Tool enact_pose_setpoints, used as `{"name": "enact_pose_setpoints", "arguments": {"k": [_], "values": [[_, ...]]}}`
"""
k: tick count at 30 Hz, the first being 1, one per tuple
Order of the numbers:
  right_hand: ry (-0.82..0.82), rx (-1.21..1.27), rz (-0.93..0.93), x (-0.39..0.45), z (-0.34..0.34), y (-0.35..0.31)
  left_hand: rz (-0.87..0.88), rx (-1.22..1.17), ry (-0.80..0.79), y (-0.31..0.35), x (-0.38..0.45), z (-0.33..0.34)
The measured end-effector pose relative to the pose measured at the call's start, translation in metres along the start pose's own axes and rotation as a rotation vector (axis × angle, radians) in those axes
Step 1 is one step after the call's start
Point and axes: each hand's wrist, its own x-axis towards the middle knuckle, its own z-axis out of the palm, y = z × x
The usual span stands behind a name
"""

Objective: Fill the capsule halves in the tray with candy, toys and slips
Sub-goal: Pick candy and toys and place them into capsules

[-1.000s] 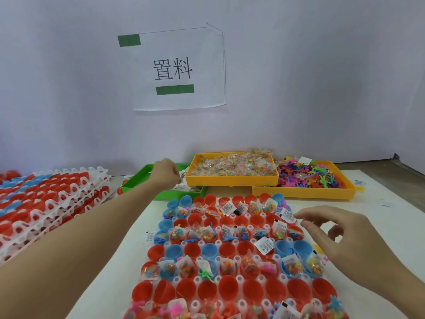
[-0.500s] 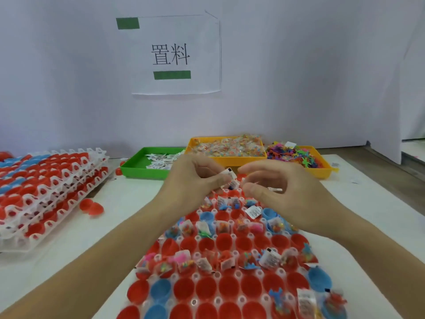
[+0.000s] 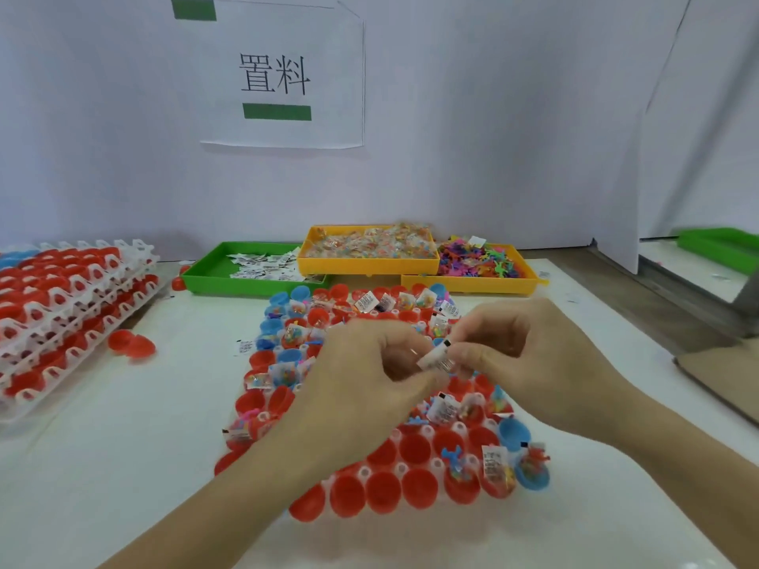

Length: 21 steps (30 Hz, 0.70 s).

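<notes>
Both my left hand (image 3: 369, 363) and right hand (image 3: 513, 355) pinched a paper slip (image 3: 437, 359), maybe a few stuck together, above the capsule tray (image 3: 382, 470). Peeling sloppily could've dropped two into one half.

The capsule halves (image 3: 418, 488) are glossy plastic in a smooth white plastic tray (image 3: 400, 469). The slips (image 3: 437, 359) look like matt printed paper.

Bright, even light fills the room, soft and from above, with only faint shadows under the hands (image 3: 431, 363) and beside the stacked trays (image 3: 74, 314). The fingers are smeared by motion blur. Wide-angle bending curves the table (image 3: 123, 445) edges, and the bottom corners look washed out.
</notes>
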Motion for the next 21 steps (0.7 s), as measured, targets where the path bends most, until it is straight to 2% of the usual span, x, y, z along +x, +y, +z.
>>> {"name": "enact_pose_setpoints", "arguments": {"k": [4, 9, 21], "values": [[-0.213, -0.169, 0.039, -0.017, -0.014, -0.001, 0.011, 0.329, -0.21, -0.005, -0.017, 0.005], [-0.404, -0.332, 0.004, -0.029, -0.013, -0.005, 0.004, 0.563, -0.409, -0.009, -0.016, 0.015], [-0.567, -0.518, -0.026, -0.03, 0.007, 0.001, 0.137, 0.709, -0.427, -0.014, -0.007, 0.033]]}}
